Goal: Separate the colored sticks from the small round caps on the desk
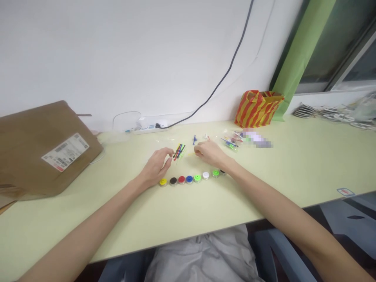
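My left hand [157,166] rests on the table with fingers apart and holds nothing, just left of a small bundle of coloured sticks [179,152]. My right hand [210,152] has its fingertips together on a thin yellow piece [192,154]. In front of both hands runs a row of small round pots with coloured caps, from a yellow one [163,181] through black, red [181,179], blue [189,179], green and white [205,175] to another green [216,173]; a dark one is partly hidden by my right wrist. A small blue piece [194,140] stands behind.
A large brown package [49,149] lies at the left. Behind are a power strip [149,127] and a black cable [229,70]. A striped red and yellow bag [258,109] stands at the back right, near bagged coloured pieces [230,144]. Reels [335,114] lie far right.
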A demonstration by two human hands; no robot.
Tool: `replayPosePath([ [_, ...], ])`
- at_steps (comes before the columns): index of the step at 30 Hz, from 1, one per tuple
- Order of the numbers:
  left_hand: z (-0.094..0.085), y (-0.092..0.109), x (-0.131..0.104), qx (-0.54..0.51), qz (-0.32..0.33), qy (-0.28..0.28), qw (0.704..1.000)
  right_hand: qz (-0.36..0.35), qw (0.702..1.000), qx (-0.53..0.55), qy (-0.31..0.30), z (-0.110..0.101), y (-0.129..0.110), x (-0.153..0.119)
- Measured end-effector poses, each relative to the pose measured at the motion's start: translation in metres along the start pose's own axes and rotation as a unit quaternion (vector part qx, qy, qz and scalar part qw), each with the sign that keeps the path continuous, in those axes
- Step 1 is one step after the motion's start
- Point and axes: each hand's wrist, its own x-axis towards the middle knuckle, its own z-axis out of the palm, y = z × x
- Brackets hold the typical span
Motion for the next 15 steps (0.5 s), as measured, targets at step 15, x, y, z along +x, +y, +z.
replayPosePath([
  [15, 0.002, 0.029, 0.002, 0.041, 0.008, 0.056, 0.998, -0.041, 0.911, 0.368, 0.180, 0.004, -0.067, -0.012],
])
